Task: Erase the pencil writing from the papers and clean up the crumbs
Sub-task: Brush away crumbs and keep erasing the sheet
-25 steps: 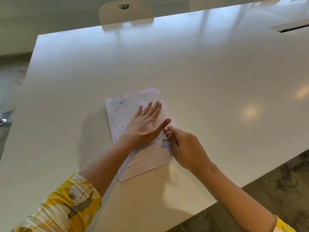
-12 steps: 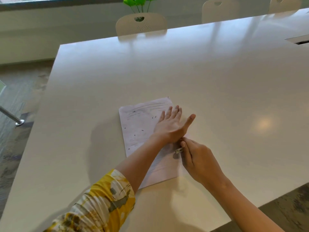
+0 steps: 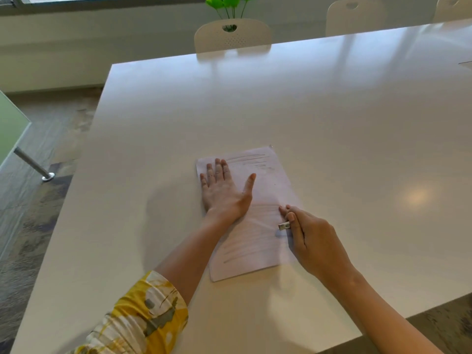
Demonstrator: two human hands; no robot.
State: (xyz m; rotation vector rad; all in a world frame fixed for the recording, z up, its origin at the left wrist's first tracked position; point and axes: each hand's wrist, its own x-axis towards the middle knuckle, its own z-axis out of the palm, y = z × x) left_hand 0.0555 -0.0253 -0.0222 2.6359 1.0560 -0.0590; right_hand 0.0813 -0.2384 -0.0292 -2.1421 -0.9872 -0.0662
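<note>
A white sheet of paper (image 3: 263, 190) with faint pencil lines at its top and lower half lies on the white table (image 3: 332, 118). My left hand (image 3: 223, 190) lies flat on the paper's left side with fingers spread, pressing it down. My right hand (image 3: 311, 238) sits at the paper's right edge and pinches a small whitish eraser (image 3: 284, 226), whose tip touches the sheet. Crumbs are too small to make out.
Pale chairs (image 3: 232, 34) stand along the table's far edge, with a green plant (image 3: 229, 3) behind them. The table's near edge runs just below my right forearm. A metal table leg (image 3: 33, 164) stands on the floor to the left.
My left hand slid from the paper's right side to its left side. My right hand with the eraser moved onto the paper's right edge. The camera view shifted left and up.
</note>
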